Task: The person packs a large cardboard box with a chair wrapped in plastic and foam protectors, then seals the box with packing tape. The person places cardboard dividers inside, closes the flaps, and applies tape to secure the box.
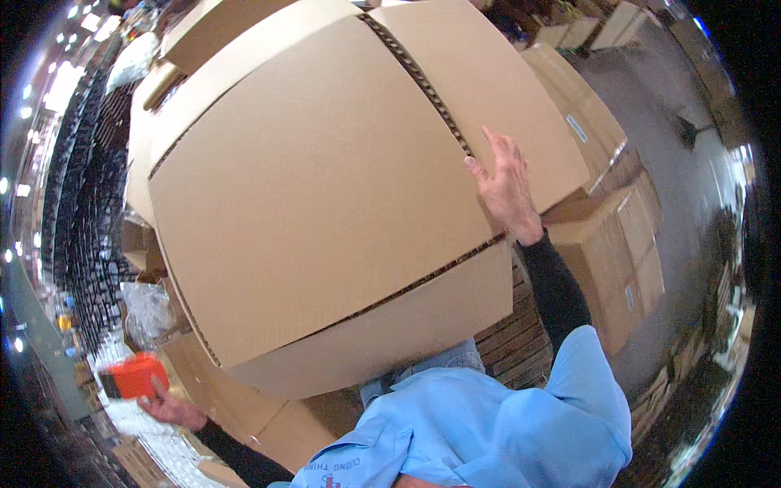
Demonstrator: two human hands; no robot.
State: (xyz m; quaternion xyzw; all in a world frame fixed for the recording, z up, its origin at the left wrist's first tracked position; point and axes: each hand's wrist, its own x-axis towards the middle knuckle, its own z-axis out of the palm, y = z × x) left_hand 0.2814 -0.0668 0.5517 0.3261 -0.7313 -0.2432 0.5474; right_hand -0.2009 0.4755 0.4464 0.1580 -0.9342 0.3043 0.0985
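1. In the head view, the right hand (506, 183) is open, its fingers stretched out and pointing away from the person, with the thumb held apart from them. It has hold of nothing. It is over the right side of a large brown cardboard box (317, 195), by the jagged dark seam between the broad middle panel and the right-hand flap (496, 89); whether the palm or fingertips press on the cardboard cannot be told.

2. The left hand (172, 407) is out at the lower left, low and well apart from the right one. Its fingers are bent around the near edge of an orange-red object (140, 376) with a dark end. Blur hides how the grip is made and what kind of thing it is.

3. The large box lies directly in front of the person, filling the middle of the view. Its middle panel spreads between the two hands: the right hand is over its right border, while the left hand is outside its near left corner. A near flap (390, 325) slopes toward the person's body.

4. Around the hands, more cardboard boxes (598, 252) stand to the right, beyond the black sleeve (557, 276) of the right arm. Slatted boards (512, 342) show below that wrist. Near the left hand are a crumpled clear plastic bag (146, 313), a little farther from the person, and another carton (203, 374), just to the right.
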